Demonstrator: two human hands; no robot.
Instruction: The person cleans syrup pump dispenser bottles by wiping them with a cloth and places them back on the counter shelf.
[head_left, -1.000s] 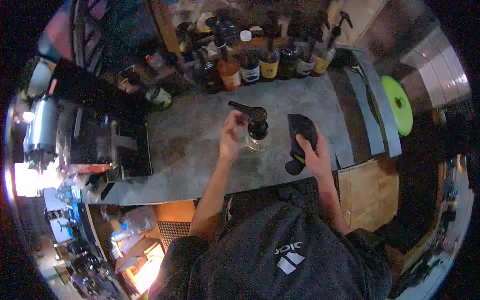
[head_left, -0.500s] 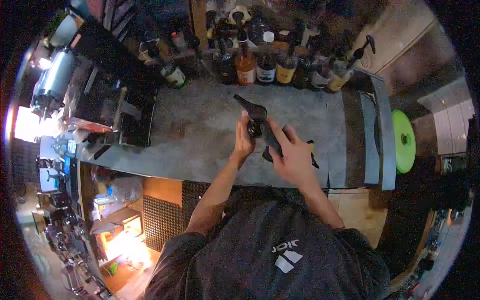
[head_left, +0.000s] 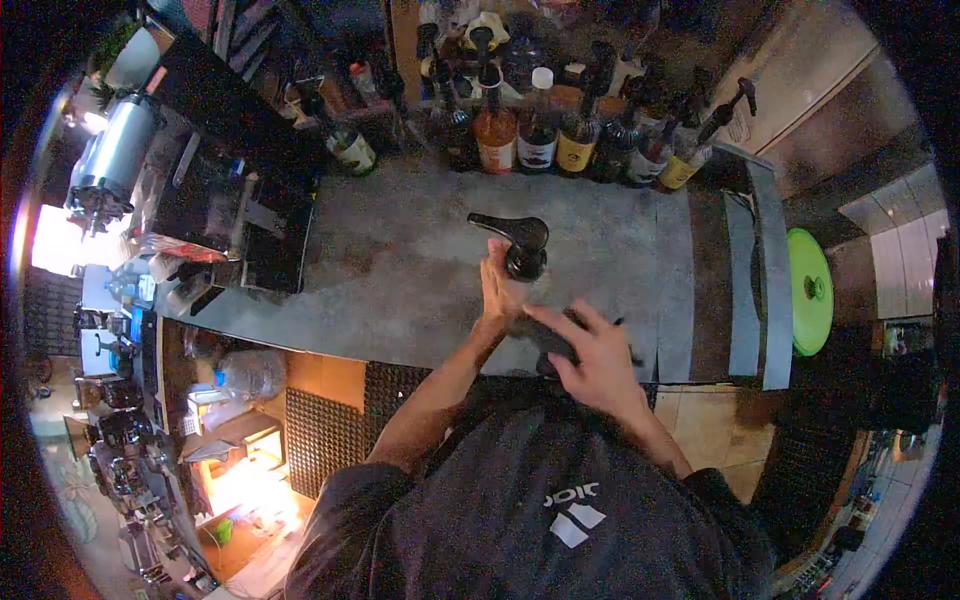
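Head view, pump bottle: black-topped pump bottle (head_left: 526,248) is over the grey counter (head_left: 400,250), just above centre; spout aims at 10 o'clock. Base hidden, so standing or lifted: cannot tell.
Left hand: left hand (head_left: 496,290) on the bottle's 8 o'clock side, fingers closed round it just under the pump head, apparently to steady it.
Right hand: right hand (head_left: 602,362) at the bottle's 5 o'clock; index finger reaches to the bottle's side, thumb well apart from it, other fingers spread. Dark cloth (head_left: 553,343) between thumb and index; whether clamped, cannot tell, blurred. Probably kept low so cloth and fingertips can meet the bottle body.
Bottle row: labelled bottles, incl. orange bottle (head_left: 495,142) and yellow-labelled bottle (head_left: 575,150), along the counter's back edge, 11 to 1 o'clock; likely there to free the front for handwork. Several carry pumps.
Green lid: green round lid (head_left: 810,292), 3 o'clock, beside the counter's end.
Silver cylinder: silver cylinder (head_left: 118,150), 10 o'clock, far side; use unclear.
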